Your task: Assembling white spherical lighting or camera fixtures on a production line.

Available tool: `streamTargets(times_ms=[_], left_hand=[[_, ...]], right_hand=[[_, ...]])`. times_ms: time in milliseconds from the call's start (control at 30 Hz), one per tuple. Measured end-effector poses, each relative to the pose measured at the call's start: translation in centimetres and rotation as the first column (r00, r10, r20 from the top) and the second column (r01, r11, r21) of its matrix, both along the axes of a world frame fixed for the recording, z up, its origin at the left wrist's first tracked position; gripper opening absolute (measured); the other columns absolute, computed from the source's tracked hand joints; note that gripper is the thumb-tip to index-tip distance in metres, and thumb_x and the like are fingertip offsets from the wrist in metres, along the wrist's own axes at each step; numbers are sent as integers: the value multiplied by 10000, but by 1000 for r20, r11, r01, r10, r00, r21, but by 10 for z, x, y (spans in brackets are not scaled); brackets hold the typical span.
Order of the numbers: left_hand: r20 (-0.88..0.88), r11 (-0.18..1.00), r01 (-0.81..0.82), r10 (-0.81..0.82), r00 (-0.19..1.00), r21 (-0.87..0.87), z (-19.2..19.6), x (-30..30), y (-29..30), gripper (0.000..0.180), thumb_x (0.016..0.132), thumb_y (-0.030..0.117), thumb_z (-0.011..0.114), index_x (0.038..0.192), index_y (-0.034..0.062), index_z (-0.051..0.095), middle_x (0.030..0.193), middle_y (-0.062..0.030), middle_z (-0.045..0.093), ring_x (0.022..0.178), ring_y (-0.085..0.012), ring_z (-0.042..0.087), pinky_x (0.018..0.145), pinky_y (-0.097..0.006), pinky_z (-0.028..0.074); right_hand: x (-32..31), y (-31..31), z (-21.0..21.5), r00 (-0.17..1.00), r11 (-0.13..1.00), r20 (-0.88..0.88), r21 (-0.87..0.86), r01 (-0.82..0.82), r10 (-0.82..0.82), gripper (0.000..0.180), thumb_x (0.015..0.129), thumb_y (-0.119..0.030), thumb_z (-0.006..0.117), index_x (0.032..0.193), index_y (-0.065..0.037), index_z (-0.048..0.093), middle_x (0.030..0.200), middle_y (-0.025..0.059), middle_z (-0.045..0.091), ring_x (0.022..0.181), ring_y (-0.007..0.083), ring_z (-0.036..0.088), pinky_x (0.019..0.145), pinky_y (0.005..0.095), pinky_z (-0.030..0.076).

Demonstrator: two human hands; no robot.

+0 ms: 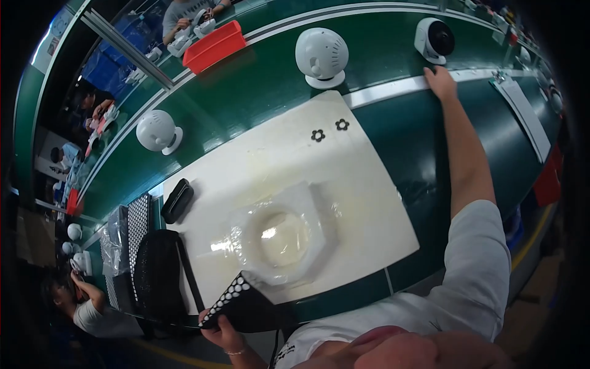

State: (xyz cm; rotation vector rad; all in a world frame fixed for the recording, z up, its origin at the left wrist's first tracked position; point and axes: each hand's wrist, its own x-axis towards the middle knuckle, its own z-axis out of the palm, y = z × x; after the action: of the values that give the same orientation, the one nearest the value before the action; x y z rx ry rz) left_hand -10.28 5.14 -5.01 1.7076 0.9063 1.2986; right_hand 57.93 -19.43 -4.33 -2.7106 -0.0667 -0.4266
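Note:
My left hand (225, 337), at the lower edge, pinches a black sheet with white round dots (236, 296) along its edge. The sheet hangs slanted over the near edge of the white mat. My right arm stretches far to the right. My right hand (441, 85) is just below the base of a round white device with a black front (436, 40), its fingers apart. Whether the fingertips touch that base, I cannot tell. On the mat (369, 203) sits a white block with a round hollow (316, 230), wrapped in clear film. Two black flower-shaped pieces (318, 136) lie at the mat's far end.
Two more round white devices stand on the green conveyor belt (246, 92), one at the left, one in the middle (322, 56). A black case (177, 201), dotted sheets (139, 230) and a black mesh holder (161, 270) are at left. A clipboard (522, 114) lies right. Co-workers sit beyond.

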Motion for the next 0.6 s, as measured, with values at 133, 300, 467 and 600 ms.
streamTargets(times_ms=[133,300,467,600], left_hand=[[-29,997,-64,63,998,-40,5,7,1,289,797,203,613,939,-14,486,847,-26,511,771,-111,472,715,-237,391],[-72,993,-108,105,992,-47,17,21,-6,174,812,125,573,908,-1,502,849,-21,538,774,-108,492,726,-240,397],[-81,996,-84,85,993,7,18,24,-5,142,793,55,583,902,7,506,817,-5,526,739,-84,475,694,-220,391],[-111,990,-51,66,992,133,15,24,0,189,779,115,640,866,-5,522,771,-25,533,709,-101,494,636,-230,393]], right_hand=[[45,-3,-7,998,967,-65,-256,2,-20,610,830,-534,368,1278,-120,365,1306,89,394,1206,252,374,955,539,256],[72,-2,-8,994,977,-52,-183,-107,99,550,826,-479,430,1247,-126,413,1287,108,425,1191,275,396,988,513,216],[56,-10,0,851,978,484,-72,-194,205,409,843,-412,484,1020,-44,505,1015,187,559,913,361,546,754,411,440],[0,17,34,920,702,359,614,-360,158,434,832,-381,539,1043,-2,533,968,127,599,929,264,562,794,324,415]])
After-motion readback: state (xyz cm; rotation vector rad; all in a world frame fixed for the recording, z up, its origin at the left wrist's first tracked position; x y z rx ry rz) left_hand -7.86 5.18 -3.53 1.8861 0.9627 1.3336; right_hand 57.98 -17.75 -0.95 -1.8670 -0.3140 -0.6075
